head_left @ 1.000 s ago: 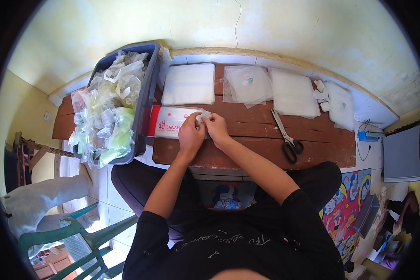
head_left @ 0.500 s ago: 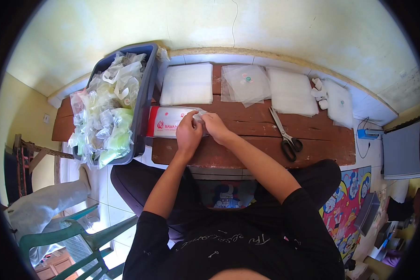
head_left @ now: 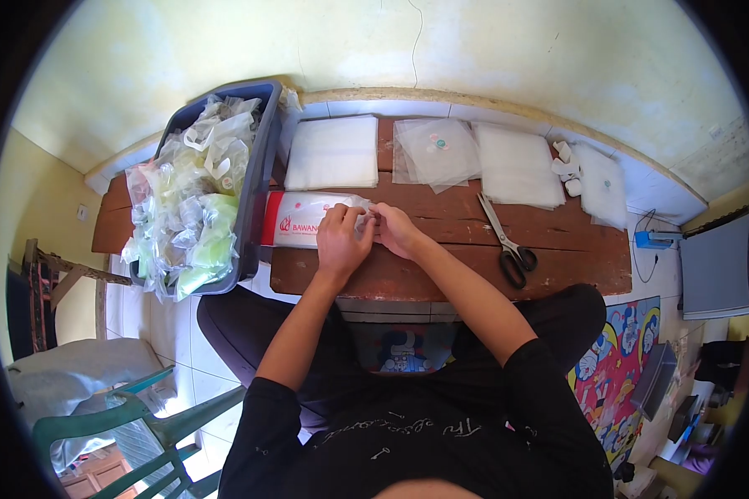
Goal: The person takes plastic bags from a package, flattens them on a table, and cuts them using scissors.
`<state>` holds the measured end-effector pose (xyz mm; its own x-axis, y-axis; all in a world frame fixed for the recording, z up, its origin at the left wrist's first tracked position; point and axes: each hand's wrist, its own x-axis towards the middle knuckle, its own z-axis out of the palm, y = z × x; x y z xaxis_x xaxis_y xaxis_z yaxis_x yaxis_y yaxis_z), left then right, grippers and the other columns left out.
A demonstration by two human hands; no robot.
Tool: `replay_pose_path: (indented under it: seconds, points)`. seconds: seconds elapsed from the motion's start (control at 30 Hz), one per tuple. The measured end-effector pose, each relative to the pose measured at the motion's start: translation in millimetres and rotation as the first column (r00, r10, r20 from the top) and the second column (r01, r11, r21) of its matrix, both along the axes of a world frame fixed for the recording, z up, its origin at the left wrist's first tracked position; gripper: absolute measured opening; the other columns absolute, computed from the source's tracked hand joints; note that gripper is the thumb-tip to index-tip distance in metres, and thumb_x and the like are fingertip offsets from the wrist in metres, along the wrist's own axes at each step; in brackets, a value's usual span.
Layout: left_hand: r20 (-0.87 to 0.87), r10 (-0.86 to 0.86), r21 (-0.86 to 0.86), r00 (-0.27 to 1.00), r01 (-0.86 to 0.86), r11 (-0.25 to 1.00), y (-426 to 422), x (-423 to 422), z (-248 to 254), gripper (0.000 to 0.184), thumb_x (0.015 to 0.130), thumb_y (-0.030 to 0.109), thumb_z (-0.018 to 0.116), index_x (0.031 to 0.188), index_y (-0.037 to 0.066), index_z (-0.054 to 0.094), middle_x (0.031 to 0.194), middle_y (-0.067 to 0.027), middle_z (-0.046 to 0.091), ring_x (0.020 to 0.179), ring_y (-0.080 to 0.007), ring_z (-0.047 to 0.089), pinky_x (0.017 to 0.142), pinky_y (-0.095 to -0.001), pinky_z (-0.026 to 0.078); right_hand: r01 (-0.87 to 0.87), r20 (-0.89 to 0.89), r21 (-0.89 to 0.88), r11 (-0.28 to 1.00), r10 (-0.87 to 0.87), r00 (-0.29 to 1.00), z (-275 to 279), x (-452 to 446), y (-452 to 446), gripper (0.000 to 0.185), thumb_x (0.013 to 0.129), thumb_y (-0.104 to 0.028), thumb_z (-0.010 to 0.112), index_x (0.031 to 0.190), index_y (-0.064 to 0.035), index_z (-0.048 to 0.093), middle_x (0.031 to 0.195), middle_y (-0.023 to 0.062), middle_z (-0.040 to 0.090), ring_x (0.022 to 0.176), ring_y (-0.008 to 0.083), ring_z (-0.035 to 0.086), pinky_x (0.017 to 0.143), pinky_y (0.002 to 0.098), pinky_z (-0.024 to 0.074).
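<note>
A white plastic packet (head_left: 301, 224) with red print reading "BAWANG" and a red left end lies flat on the brown wooden table (head_left: 441, 263). Over its right part curls my left hand (head_left: 344, 243), its fingers bent on the plastic. My right hand (head_left: 398, 231) is closed at the packet's right end, fingertips pinched against those of the left. Between them the crumpled edge of the plastic is mostly hidden. Scissors (head_left: 508, 241) with black handles rest to the right of my hands, touched by neither.
At left stands a dark grey tub (head_left: 262, 166) heaped with clear plastic bags (head_left: 200, 200). Along the wall lie a stack of clear sheets (head_left: 333, 154), printed sheets (head_left: 431, 154), another stack (head_left: 520, 162) and white rolled pieces (head_left: 567, 166). A green chair (head_left: 166, 428) is at lower left.
My left hand has turned flatter over the packet and shifted slightly right. The right hand has moved right and a little down. The bunched plastic between them is less visible.
</note>
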<state>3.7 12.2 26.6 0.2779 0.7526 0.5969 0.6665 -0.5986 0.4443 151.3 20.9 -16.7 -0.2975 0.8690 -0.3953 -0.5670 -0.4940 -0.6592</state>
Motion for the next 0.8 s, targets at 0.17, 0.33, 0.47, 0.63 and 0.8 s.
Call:
replay_pose_path:
  seconds: [0.17,0.33,0.47,0.63,0.8]
  points:
    - [-0.175,0.067,-0.072,0.982,-0.081,0.994,-6.6,6.0,-1.6,0.020,0.079,0.017,0.073,0.092,0.006,0.062,0.086,-0.0121,0.059,0.084,-0.0315,0.061,0.075,-0.0427,0.048,0.014,-0.006,0.059,0.998,-0.014,1.000,-15.2,0.1,-0.7,0.020,0.095,-0.021,0.052,0.102,-0.0051,0.062,0.097,0.0046,0.065,0.090,0.0191,0.063,0.085,0.0369,0.0495]
    - [-0.181,0.096,-0.120,0.979,-0.119,0.986,-1.5,2.9,-8.5,0.018,0.077,0.013,0.072,0.090,0.006,0.062,0.086,-0.0121,0.060,0.083,-0.0324,0.061,0.074,-0.0439,0.049,-0.277,0.605,0.455,0.846,-0.065,0.794,-2.2,8.1,-7.3,0.021,0.088,-0.008,0.051,0.103,0.0001,0.063,0.103,0.0138,0.066,0.097,0.0297,0.063,0.089,0.0392,0.0494]
    - [-0.126,0.095,-0.108,0.987,-0.109,0.988,-2.4,2.3,-8.9,0.014,0.078,0.012,0.070,0.088,0.007,0.062,0.084,-0.0108,0.059,0.082,-0.0308,0.061,0.073,-0.0438,0.049,-0.574,0.782,0.621,0.534,-0.481,0.398,5.7,14.6,-14.4,0.026,0.079,-0.001,0.052,0.102,-0.0003,0.065,0.104,0.0174,0.067,0.104,0.0370,0.059,0.095,0.0434,0.0469]
    - [-0.110,0.097,-0.120,0.989,-0.110,0.987,-2.9,1.9,-10.1,0.009,0.080,0.012,0.069,0.086,0.007,0.066,0.085,-0.0108,0.060,0.082,-0.0308,0.061,0.073,-0.0437,0.049,-0.713,0.644,0.636,0.295,-0.711,0.281,14.0,28.0,-14.3,0.029,0.078,-0.002,0.056,0.105,-0.0033,0.066,0.107,0.0097,0.068,0.107,0.0300,0.057,0.096,0.0447,0.0444]
    - [-0.107,0.112,-0.147,0.988,-0.127,0.981,-3.3,2.4,-9.7,0.009,0.080,0.014,0.069,0.086,0.006,0.068,0.086,-0.0107,0.061,0.083,-0.0305,0.061,0.074,-0.0438,0.048,-0.833,0.679,0.469,0.294,-0.724,0.127,12.2,29.5,-21.8,0.030,0.079,-0.007,0.058,0.108,-0.0077,0.067,0.109,0.0027,0.068,0.101,0.0227,0.056,0.088,0.0396,0.0462]
